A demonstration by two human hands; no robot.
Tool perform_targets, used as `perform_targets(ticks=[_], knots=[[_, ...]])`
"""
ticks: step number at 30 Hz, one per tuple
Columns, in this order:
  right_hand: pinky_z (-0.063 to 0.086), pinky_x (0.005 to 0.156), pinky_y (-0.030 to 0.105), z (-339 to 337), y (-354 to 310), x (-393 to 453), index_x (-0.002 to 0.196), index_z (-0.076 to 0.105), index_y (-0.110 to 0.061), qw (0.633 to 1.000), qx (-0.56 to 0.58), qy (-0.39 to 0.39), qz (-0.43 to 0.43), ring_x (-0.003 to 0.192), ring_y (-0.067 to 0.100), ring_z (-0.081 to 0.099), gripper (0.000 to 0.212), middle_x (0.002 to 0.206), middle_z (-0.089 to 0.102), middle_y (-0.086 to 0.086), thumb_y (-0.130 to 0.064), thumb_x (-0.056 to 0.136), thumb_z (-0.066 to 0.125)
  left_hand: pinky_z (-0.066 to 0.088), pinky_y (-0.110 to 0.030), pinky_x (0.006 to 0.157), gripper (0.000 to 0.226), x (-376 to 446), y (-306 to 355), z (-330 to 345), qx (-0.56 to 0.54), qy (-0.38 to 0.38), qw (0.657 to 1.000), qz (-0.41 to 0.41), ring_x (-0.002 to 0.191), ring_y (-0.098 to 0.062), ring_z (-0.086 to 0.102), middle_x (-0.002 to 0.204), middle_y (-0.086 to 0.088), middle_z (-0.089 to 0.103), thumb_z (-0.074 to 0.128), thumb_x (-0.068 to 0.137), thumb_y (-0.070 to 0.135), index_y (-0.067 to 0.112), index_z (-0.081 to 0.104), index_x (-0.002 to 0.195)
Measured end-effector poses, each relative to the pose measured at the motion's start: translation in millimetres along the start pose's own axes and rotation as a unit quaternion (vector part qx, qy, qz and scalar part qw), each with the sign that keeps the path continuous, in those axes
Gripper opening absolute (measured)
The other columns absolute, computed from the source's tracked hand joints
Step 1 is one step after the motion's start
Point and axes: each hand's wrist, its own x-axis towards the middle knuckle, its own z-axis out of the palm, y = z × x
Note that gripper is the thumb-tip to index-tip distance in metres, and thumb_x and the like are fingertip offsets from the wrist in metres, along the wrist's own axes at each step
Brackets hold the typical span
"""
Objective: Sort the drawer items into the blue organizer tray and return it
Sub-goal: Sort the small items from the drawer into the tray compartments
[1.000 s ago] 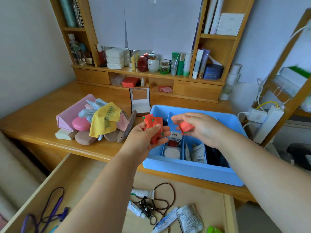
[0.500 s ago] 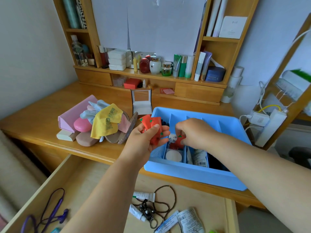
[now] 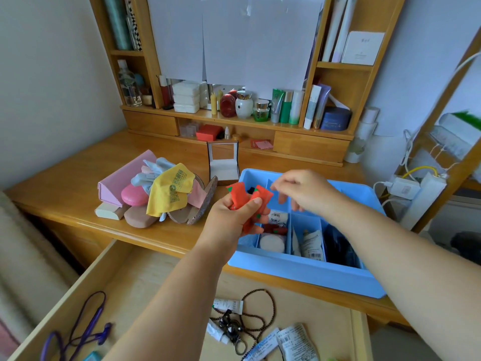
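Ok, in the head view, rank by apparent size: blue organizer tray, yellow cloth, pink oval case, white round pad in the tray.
1. blue organizer tray
2. yellow cloth
3. pink oval case
4. white round pad

The case is partly covered, so its place below the cloth is unsure.

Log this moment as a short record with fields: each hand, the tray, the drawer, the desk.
left hand: the left hand grips a bunch of red packets over the tray's left end
right hand: the right hand hovers over the tray, fingers loosely curled, holding nothing visible
tray: the blue tray sits on the desk; its compartments hold a red packet, a white round pad and a tube
drawer: the drawer is open; a bead string and a purple cord lie inside
desk: a yellow cloth lies on a pile left of the tray
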Motion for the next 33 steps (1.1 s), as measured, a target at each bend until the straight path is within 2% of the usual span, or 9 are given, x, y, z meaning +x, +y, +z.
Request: perform_targets(ticks=[2,5,10,15,19,23,25,30,33], knots=[[0.048,0.053,0.020,-5,-9,-7,0.092,0.070,-0.024,0.997,0.072,-0.034,-0.016,0.055,0.005,0.059,0.015,0.073,0.069,-0.007,-0.034,0.091,0.059,0.046,-0.021,0.044,0.006,-2,-1,4,0.056,-0.022,0.998,0.007,0.054,-0.012,0.060,0.072,-0.007,0.070,0.062,0.090,0.016,0.012,0.066,0.093],[0.046,0.049,0.013,0,-15,-11,0.075,0.070,-0.021,0.997,0.020,-0.054,-0.048,0.050,0.000,0.060,0.010,0.053,0.065,-0.008,-0.019,0.085,0.069,0.039,-0.021,0.040,0.010,-4,0,7,0.104,-0.045,0.993,0.013,0.046,-0.011,0.052,0.067,-0.007,0.068,0.061,0.092,0.019,0.017,0.065,0.083],[0.053,0.058,0.019,-4,-10,-11,0.085,0.070,-0.015,0.988,0.131,-0.084,0.007,0.061,0.006,0.066,0.009,0.070,0.071,0.000,-0.011,0.078,0.076,0.040,-0.021,0.041,0.013,-4,0,4,0.077,-0.017,0.997,0.023,0.047,-0.014,0.049,0.069,-0.010,0.067,0.058,0.093,0.022,0.013,0.064,0.087],[0.051,0.053,0.018,2,-5,-13,0.080,0.068,-0.012,0.993,0.102,-0.048,0.019,0.055,0.003,0.063,0.004,0.067,0.070,-0.002,-0.011,0.082,0.071,0.037,-0.022,0.039,0.023,-4,0,7,0.062,-0.001,0.998,0.026,0.045,-0.012,0.049,0.065,-0.006,0.065,0.047,0.098,0.029,0.012,0.062,0.093],[0.047,0.059,0.024,-7,-3,-6,0.076,0.067,-0.015,0.989,-0.142,0.037,-0.019,0.061,0.009,0.060,0.008,0.069,0.063,-0.006,-0.015,0.084,0.069,0.033,-0.022,0.038,0.035,-7,1,7,0.027,0.030,0.999,0.023,0.043,-0.014,0.043,0.058,-0.005,0.058,0.038,0.102,0.031,0.012,0.054,0.077],[0.040,0.064,0.027,19,-3,-1,0.086,0.067,-0.020,0.927,-0.372,-0.025,-0.035,0.085,0.021,0.058,0.008,0.085,0.062,-0.003,-0.016,0.086,0.060,0.029,-0.021,0.039,0.035,-15,5,3,0.009,0.013,1.000,0.011,0.045,-0.013,0.039,0.057,-0.001,0.050,0.038,0.101,0.033,0.017,0.049,0.072],[0.035,0.059,0.026,33,1,5,0.082,0.064,-0.020,0.896,-0.440,-0.047,-0.033,0.082,0.025,0.056,0.012,0.085,0.061,0.002,-0.010,0.083,0.057,0.028,-0.019,0.039,0.036,-25,6,-4,-0.005,-0.008,1.000,0.009,0.045,-0.013,0.037,0.056,0.000,0.046,0.039,0.100,0.034,0.019,0.050,0.069],[0.020,0.049,0.025,57,16,8,0.064,0.046,-0.019,0.832,-0.549,-0.058,-0.064,0.065,0.022,0.043,0.027,0.073,0.044,-0.001,0.004,0.078,0.050,0.027,-0.020,0.038,0.034,-68,-15,-25,0.039,-0.029,0.999,-0.025,0.043,-0.014,0.036,0.055,-0.001,0.045,0.049,0.088,0.047,0.022,0.053,0.065],[0.035,0.056,0.024,47,15,5,0.076,0.065,-0.015,0.887,-0.455,-0.032,-0.069,0.079,0.026,0.059,0.009,0.080,0.062,0.004,-0.013,0.082,0.059,0.026,-0.019,0.039,0.033,-85,-29,-28,0.068,-0.021,0.997,-0.041,0.042,-0.013,0.036,0.054,-0.002,0.044,0.053,0.078,0.051,0.021,0.053,0.063]])
